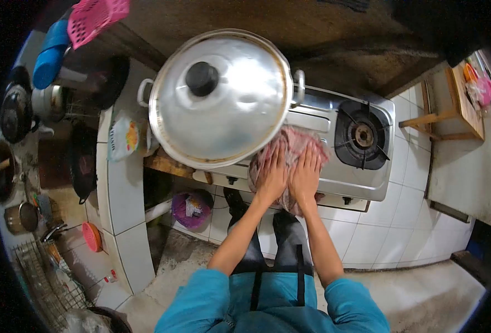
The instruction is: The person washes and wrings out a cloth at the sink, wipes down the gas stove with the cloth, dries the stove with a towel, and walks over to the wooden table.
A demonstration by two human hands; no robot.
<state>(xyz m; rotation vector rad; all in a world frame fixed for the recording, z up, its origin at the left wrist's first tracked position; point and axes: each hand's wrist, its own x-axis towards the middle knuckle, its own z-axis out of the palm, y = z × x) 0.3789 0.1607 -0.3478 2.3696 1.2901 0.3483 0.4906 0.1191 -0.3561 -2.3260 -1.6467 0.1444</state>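
My left hand (272,176) lies flat on a crumpled pink checked cloth (291,140), fingers stretched forward. Beside it, my right hand (305,176) rests on the same cloth, also flat with its fingers extended. The cloth sits on the steel top of a gas stove (328,180), and part of it hangs over the front edge. Just left of and beyond my hands stands a large lidded aluminium pot (228,119) with a black lid knob (202,79). To the right is the uncovered burner (363,135) with its black grate.
Control knobs (347,200) line the stove's front. A purple bin (192,209) stands on the floor to the left. A tiled counter edge (127,205) and a plastic packet (124,137) are farther left. A wooden stool (451,114) is at the right.
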